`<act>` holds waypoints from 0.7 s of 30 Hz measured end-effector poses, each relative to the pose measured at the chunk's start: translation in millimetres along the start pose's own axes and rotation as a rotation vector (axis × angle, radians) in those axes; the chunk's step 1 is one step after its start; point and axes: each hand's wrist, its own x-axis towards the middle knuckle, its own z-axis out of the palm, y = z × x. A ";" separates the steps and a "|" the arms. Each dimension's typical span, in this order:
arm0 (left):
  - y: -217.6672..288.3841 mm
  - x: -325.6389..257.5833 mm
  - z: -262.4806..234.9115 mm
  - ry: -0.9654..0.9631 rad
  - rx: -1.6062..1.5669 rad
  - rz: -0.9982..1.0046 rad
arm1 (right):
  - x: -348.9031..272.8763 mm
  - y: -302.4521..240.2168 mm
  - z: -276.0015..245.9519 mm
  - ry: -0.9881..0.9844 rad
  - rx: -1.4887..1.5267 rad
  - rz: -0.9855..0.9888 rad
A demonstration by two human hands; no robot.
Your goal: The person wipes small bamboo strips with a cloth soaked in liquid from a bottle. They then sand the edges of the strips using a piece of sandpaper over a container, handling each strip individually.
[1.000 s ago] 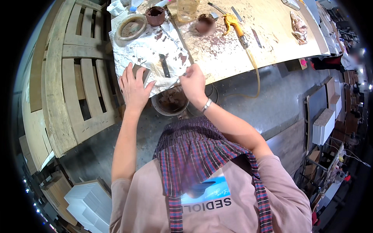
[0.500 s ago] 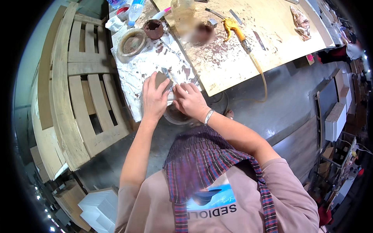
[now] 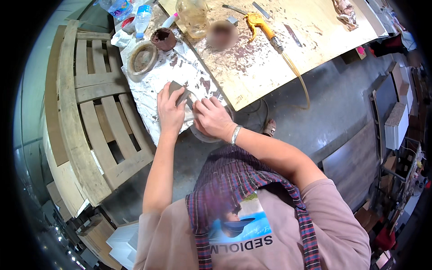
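Beneath us stretched a stained plywood worktable, a slatted wooden pallet just beside it on our left. Between them we had crumpled white sheeting spread out. Our left hand was clamped around a dark grey wedge-shaped block lying on that sheeting, while our right hand pressed curled fingers against the block's near edge.

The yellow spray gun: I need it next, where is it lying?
In the head view the yellow spray gun lies on the stained wooden board at the top, right of the clear plastic jar, its hose trailing toward the board's near edge.
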 end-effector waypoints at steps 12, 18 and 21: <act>0.8 -10.7 -4.0 0.028 0.118 0.019 | -6.0 4.6 9.5 0.049 0.000 -0.056; -3.1 -10.7 -3.8 0.033 0.099 0.018 | -4.9 9.8 13.0 0.058 0.019 -0.036; 4.1 -20.1 -4.3 0.005 0.130 0.037 | -7.7 7.4 15.9 0.073 0.023 -0.059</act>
